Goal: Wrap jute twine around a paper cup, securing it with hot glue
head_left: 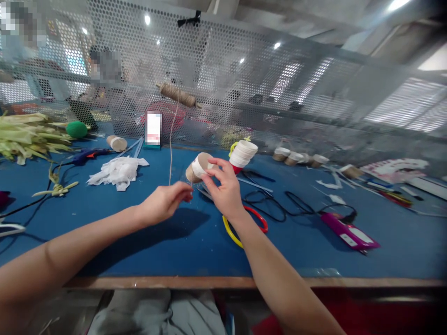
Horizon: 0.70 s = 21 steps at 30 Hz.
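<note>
My right hand (225, 186) is closed around a small cardboard cup wrapped in brown twine (198, 167), held tilted above the blue table (174, 242). My left hand (166, 201) pinches the thin twine strand (171, 144), which runs up to a twine spool (178, 95) hanging on the perforated metal screen. The two hands sit close together, a little apart.
A stack of white cups (243, 153) stands behind my right hand. Red and yellow rings (260, 219), black cables (279, 204), a purple glue gun (349, 232), white lace (117, 171), a blue glue gun (87, 154) and green leaves (28, 135) lie around. Other people sit behind the screen.
</note>
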Each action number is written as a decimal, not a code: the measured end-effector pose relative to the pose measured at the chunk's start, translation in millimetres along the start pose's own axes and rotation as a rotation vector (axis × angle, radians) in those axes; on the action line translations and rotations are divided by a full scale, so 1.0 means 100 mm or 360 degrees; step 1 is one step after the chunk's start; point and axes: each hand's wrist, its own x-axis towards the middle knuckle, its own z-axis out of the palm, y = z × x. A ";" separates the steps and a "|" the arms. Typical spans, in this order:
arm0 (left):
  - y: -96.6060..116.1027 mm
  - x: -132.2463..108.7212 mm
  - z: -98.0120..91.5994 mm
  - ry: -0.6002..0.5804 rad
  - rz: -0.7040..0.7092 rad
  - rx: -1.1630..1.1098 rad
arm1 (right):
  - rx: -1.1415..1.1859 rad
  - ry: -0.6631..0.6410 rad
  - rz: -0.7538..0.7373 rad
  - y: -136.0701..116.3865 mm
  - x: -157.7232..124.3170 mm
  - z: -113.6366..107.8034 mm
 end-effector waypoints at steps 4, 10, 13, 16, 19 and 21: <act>0.01 -0.02 -0.07 -0.0095 0.0533 0.0682 | 0.0271 -0.0169 0.0113 -0.02 -0.01 0.02; 0.01 0.09 -0.34 0.0346 0.0660 0.0832 | 0.0610 -0.0476 0.0153 -0.06 -0.02 0.01; 0.01 0.15 -0.42 0.0055 0.0584 0.0885 | 0.0616 -0.0617 0.0092 -0.09 -0.01 -0.01; 0.01 0.17 -0.44 -0.0117 0.0496 0.0813 | 0.0668 -0.0709 0.0158 -0.11 -0.01 -0.02; 0.02 0.18 -0.45 -0.0251 0.0386 0.0553 | 0.0868 -0.0661 0.0403 -0.10 -0.02 0.00; 0.02 0.18 -0.46 -0.0230 0.0254 0.0310 | 0.0980 -0.0635 0.0627 -0.08 -0.03 0.03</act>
